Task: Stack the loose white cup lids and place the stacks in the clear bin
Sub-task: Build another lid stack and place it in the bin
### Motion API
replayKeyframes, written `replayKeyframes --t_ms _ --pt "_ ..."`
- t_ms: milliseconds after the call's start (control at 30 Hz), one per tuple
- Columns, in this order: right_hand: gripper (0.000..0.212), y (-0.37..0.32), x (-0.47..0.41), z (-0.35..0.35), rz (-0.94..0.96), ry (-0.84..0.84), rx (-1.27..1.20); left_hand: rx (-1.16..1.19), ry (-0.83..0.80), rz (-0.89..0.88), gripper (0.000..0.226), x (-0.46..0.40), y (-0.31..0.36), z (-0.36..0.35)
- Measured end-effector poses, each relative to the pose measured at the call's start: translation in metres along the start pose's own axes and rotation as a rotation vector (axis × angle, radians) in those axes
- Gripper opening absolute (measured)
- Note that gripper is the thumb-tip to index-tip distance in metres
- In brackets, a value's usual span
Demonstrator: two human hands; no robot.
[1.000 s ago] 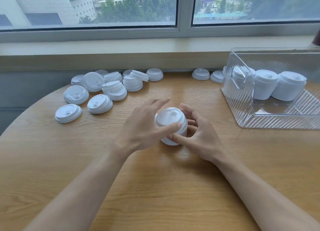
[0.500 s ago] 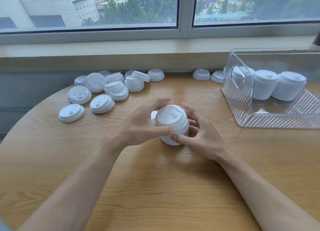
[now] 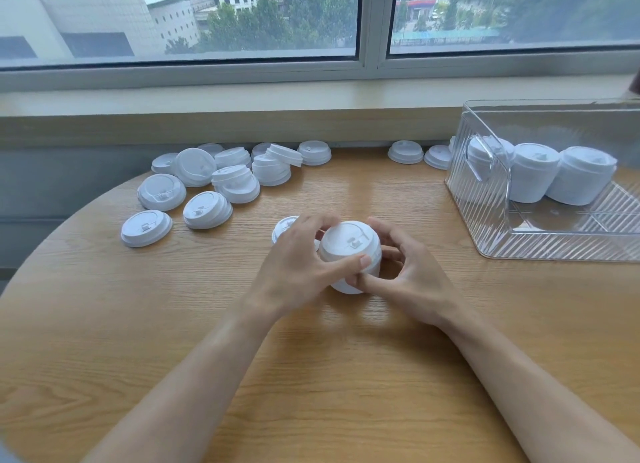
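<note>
A round wooden counter (image 3: 346,376) carries a clear bin (image 3: 540,240) at its right edge. Left of the bin lie two lids (image 3: 420,154), farther left a lid cluster (image 3: 214,182), and a stack (image 3: 349,254) toward the middle.

From my feed: left hand (image 3: 298,265) covers most of a single lid (image 3: 284,225) behind it. Stack (image 3: 349,254) base hidden by both thumbs. Clear bin (image 3: 485,199) cut off at right edge; its ribbed wall blurs the leftmost stack (image 3: 485,154) inside.
</note>
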State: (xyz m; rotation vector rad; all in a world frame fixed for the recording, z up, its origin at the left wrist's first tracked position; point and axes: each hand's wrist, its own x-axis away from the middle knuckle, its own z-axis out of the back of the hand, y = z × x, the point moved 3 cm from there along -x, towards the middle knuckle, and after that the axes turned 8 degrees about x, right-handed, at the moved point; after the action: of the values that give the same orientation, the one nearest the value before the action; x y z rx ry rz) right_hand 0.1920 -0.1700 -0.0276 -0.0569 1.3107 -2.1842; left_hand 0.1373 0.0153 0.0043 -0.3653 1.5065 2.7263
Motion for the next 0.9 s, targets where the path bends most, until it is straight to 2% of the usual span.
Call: replayKeyframes --t_ms 133,267,367,567,633,767,900 --pt "0.076 0.003 -0.001 0.001 0.03 -0.017 -0.002 0.147 -0.009 0.034 0.068 -0.009 -0.002 0.016" --pt "0.078 0.005 -0.001 0.001 0.03 -0.019 -0.008 0.224 -0.165 0.024 0.085 -0.017 -0.003 0.025" --pt "0.077 0.003 -0.001 0.001 0.032 -0.03 -0.01 0.167 -0.262 -0.003 0.088 -0.021 -0.001 0.025" --pt "0.091 0.005 0.002 0.004 -0.028 -0.065 -0.117 0.071 -0.358 -0.059 0.081 -0.024 0.001 0.022" --pt "0.088 0.004 0.003 0.005 -0.027 -0.046 -0.152 0.068 -0.375 -0.064 0.08 -0.023 0.002 0.019" --pt "0.069 0.001 0.002 0.004 -0.027 -0.016 -0.172 0.106 -0.359 -0.047 0.081 -0.02 -0.002 0.016" --pt "0.056 0.0 0.002 0.003 0.011 0.025 -0.051 0.118 -0.297 -0.031 0.073 -0.014 -0.006 0.014"
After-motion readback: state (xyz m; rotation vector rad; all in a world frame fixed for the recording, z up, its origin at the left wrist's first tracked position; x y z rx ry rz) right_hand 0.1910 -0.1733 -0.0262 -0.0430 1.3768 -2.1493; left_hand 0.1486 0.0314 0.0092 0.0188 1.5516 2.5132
